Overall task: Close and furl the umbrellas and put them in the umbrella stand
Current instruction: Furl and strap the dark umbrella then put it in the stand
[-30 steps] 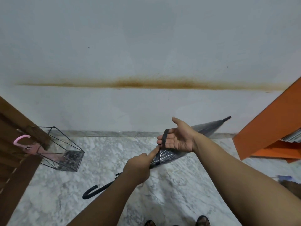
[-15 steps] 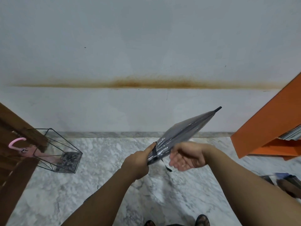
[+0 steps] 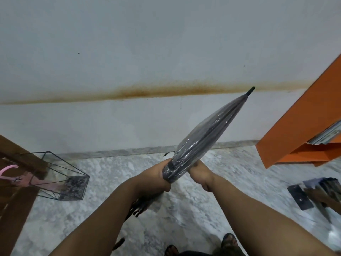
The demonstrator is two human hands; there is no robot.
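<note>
Grey umbrella (image 3: 204, 134) furled, tip toward upper right. Left hand (image 3: 158, 177) and right hand (image 3: 200, 174) both wrapped round its lower end, frame centre. Wire umbrella stand (image 3: 62, 179) at left holds pink umbrella (image 3: 11, 172).

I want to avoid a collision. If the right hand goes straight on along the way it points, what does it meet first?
Probably the wall, since the right hand points up along the grey umbrella toward it; depth is unclear.

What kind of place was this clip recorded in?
Probably a home entryway or hallway: a marble floor meets a plain stained wall, a wire umbrella stand already holding a pink umbrella sits beside a wooden door, and both hands grip a grey umbrella.
</note>
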